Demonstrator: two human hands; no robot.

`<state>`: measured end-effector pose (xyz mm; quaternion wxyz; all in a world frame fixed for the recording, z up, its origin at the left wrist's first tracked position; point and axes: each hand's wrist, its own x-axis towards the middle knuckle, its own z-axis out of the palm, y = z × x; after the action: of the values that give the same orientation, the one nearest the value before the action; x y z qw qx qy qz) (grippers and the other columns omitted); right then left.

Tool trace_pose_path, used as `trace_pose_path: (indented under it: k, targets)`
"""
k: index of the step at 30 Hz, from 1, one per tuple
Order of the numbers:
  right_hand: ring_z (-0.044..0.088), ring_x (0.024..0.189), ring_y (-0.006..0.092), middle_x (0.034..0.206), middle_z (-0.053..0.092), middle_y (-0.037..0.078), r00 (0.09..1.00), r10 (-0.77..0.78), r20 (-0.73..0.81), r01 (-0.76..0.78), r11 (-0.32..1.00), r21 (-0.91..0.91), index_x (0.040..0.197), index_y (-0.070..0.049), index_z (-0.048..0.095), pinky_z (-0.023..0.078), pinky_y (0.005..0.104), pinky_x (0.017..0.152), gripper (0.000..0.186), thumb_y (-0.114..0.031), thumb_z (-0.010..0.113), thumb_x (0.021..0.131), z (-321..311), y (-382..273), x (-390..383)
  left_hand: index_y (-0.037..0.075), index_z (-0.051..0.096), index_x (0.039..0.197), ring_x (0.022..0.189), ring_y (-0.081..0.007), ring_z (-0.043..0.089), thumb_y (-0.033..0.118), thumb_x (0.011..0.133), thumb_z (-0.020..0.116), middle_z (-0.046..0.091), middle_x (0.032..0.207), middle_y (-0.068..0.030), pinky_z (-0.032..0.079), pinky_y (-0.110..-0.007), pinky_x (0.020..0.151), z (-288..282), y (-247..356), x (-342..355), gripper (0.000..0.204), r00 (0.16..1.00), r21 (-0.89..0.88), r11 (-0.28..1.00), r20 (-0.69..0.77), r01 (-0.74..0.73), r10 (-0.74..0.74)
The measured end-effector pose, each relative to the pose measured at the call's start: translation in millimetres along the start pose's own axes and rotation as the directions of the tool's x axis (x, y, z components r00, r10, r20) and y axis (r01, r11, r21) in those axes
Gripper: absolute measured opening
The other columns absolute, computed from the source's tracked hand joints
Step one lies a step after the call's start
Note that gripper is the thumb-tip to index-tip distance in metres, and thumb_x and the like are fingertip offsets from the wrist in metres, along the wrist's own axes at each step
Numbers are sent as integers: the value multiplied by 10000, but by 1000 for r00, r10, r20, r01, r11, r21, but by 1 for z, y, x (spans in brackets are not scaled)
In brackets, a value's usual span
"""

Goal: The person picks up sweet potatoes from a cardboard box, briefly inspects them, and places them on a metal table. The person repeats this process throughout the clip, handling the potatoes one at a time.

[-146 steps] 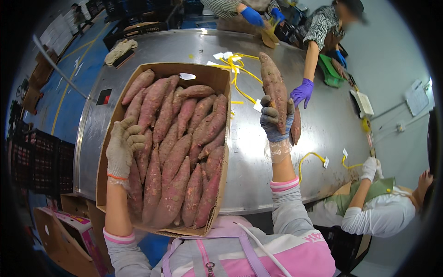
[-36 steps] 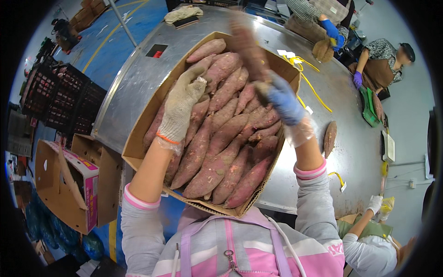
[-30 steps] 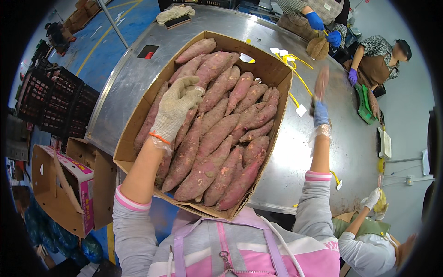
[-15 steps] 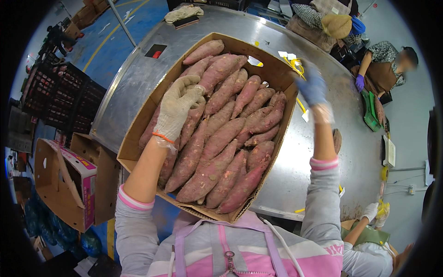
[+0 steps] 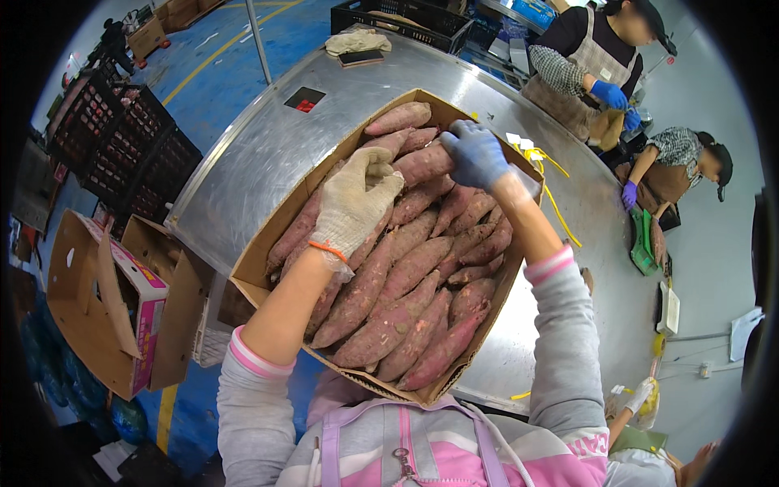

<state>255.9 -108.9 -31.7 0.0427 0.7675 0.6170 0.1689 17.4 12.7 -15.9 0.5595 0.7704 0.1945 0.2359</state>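
Sweet potatoes, metal table, blue floor

An open brown cardboard box rests at a slant on a metal worktop, its far end toward one o'clock. It is packed with long, tapering sweet potatoes, dusty reddish-purple and rough-skinned, most pointing toward one and seven o'clock. At one o'clock in the box, a thick sweet potato lies on the others, running from eight to two o'clock, its two o'clock end hidden. Toward five o'clock lies a redder, slender one.
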Motion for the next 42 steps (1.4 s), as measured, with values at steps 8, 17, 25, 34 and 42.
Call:
trace_pose_path:
  k: [8, 17, 25, 34, 42]
  targets:
    - [594, 886, 224, 950, 556, 40, 767, -200, -610, 189, 978, -83, 980, -181, 630, 473, 397, 827, 340, -152, 703, 649, -85, -25, -62, -15, 519, 1290, 1005, -197, 607, 322, 815, 744, 633, 1114, -122, 493, -311, 878, 7, 7, -6, 624, 900, -191, 976, 400, -103, 173]
    - [572, 979, 189, 1101, 595, 101, 693, 693, -201, 50, 231, 972, 1208, -75, 570, 472, 312, 851, 306, -124, 580, 907, -59, -45, -79, -1, 544, 1265, 1010, -269, 643, 373, 705, 808, 650, 1119, -189, 486, -337, 904, 16, 14, -17, 723, 928, 58, 984, 346, -169, 139]
    - [552, 612, 204, 639, 567, 151, 762, 642, -89, -320, 492, 810, 867, -12, 626, 471, 349, 639, 404, -373, 486, 981, -47, -52, -83, 90, 596, 1204, 901, -305, 650, 309, 650, 799, 655, 973, -134, 530, -386, 763, 25, 14, -24, 629, 894, 514, 736, 183, -441, 408]
    - [503, 567, 122, 672, 581, 19, 641, 650, 408, -455, -107, 884, 758, -19, 609, 449, 281, 568, 450, -379, 480, 996, -65, -47, -83, 106, 599, 1199, 823, -277, 655, 142, 581, 776, 657, 946, -99, 530, -368, 678, 16, 20, -18, 644, 738, 669, 447, 231, -594, 634]
    - [503, 712, 57, 778, 614, -27, 701, 711, -46, 3, 62, 998, 917, 22, 679, 441, 222, 652, 342, -267, 520, 1007, -24, -57, -90, 68, 598, 1195, 805, -294, 651, 158, 633, 779, 663, 941, -102, 530, -351, 703, 13, 26, -22, 598, 847, 501, 684, 275, -530, 455]
